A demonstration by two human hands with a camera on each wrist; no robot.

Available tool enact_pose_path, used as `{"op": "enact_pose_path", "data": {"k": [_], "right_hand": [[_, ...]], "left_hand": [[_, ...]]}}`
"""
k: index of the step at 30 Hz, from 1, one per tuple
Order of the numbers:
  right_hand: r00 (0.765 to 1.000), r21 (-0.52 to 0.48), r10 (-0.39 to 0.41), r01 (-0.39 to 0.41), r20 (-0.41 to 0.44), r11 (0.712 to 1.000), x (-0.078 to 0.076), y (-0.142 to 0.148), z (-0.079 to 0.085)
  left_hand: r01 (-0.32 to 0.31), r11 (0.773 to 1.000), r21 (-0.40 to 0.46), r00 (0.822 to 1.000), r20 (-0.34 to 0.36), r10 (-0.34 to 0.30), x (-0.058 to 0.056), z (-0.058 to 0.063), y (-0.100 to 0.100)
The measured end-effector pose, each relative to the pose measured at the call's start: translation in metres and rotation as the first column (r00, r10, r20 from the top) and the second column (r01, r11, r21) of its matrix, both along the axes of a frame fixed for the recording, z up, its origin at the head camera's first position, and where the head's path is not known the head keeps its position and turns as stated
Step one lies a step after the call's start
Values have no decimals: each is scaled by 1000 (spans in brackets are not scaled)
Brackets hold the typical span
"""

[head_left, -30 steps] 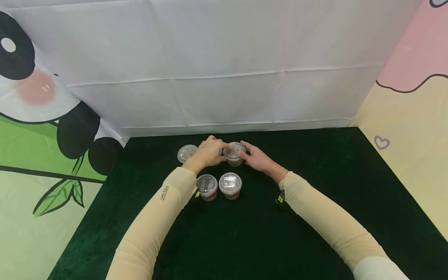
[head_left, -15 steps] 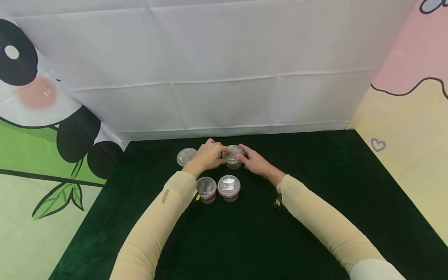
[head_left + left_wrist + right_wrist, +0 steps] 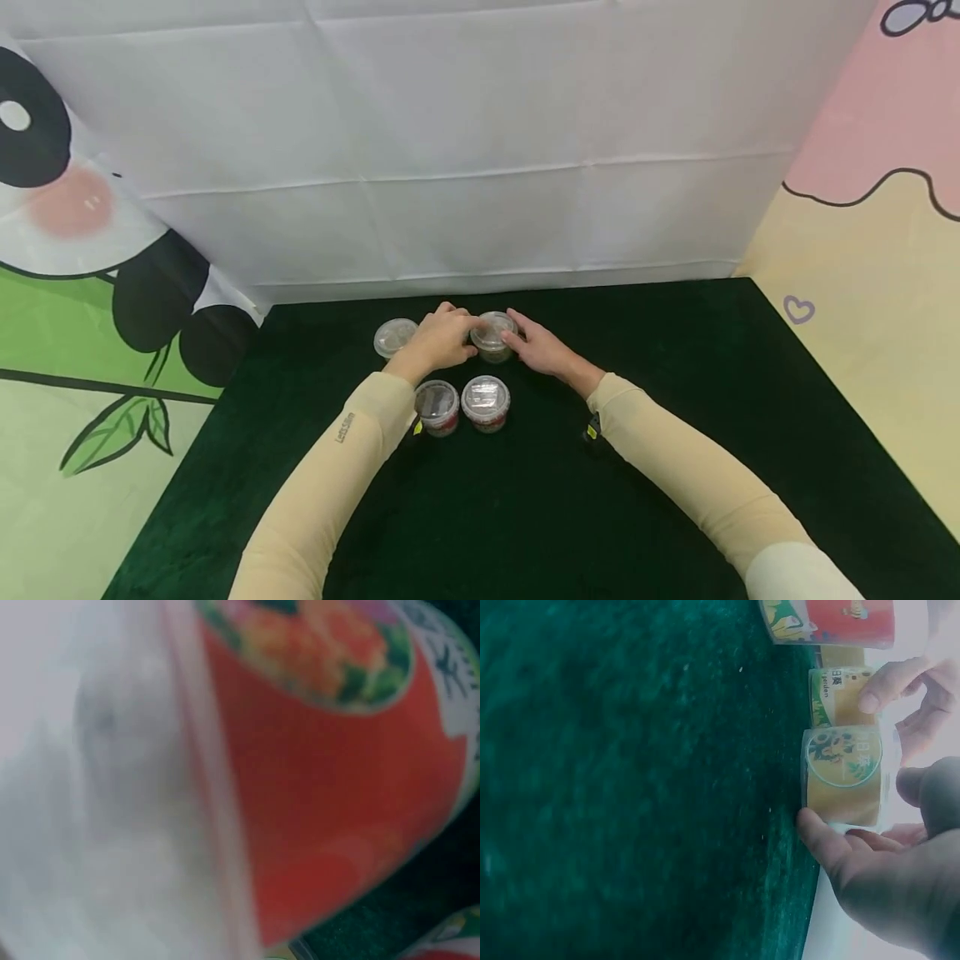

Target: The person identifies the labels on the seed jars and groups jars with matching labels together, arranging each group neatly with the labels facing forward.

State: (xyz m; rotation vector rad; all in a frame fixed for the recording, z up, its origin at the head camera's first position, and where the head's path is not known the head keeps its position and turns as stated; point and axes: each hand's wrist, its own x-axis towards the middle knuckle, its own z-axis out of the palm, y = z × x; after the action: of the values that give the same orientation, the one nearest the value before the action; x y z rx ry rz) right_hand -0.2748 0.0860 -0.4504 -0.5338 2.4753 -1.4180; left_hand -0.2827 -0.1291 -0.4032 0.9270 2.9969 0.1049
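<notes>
Round clear-lidded plastic tubs stand in two rows. My right hand (image 3: 543, 346) grips the back-right tub (image 3: 494, 342) from its right side; in the right wrist view this tub (image 3: 844, 780) has a yellow label, with fingers at its base and thumb near the lid. My left hand (image 3: 442, 336) is just left of it, an index finger at its lid's edge. The left hand (image 3: 922, 694) pinches a neighbouring yellow-labelled tub (image 3: 840, 697), mostly hidden by that hand from above. Another lidded tub (image 3: 393, 336) sits at back left, partly covered by the left hand.
Two red-labelled tubs, one front left (image 3: 437, 408) and one front right (image 3: 486, 404), stand nearer me; a red-labelled tub (image 3: 337, 780) fills the left wrist view. All rest on a dark green cloth (image 3: 600, 517). A white backdrop (image 3: 480, 208) rises behind the table's far edge.
</notes>
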Motion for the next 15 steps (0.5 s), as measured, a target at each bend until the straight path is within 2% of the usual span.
{"op": "enact_pose_path", "data": {"k": [3, 7, 11, 15], "right_hand": [[996, 75, 8, -2, -89, 997, 0, 5, 2], [979, 197, 37, 3, -199, 980, 2, 20, 8], [953, 336, 87, 16, -289, 942, 8, 39, 16], [927, 444, 109, 66, -358, 894, 15, 61, 28]], "left_hand": [[5, 1000, 3, 1000, -8, -5, 3, 1, 0], [24, 999, 28, 999, -34, -23, 7, 3, -1], [23, 999, 49, 998, -51, -21, 15, 7, -8], [7, 997, 78, 998, -68, -2, 24, 11, -21]]}}
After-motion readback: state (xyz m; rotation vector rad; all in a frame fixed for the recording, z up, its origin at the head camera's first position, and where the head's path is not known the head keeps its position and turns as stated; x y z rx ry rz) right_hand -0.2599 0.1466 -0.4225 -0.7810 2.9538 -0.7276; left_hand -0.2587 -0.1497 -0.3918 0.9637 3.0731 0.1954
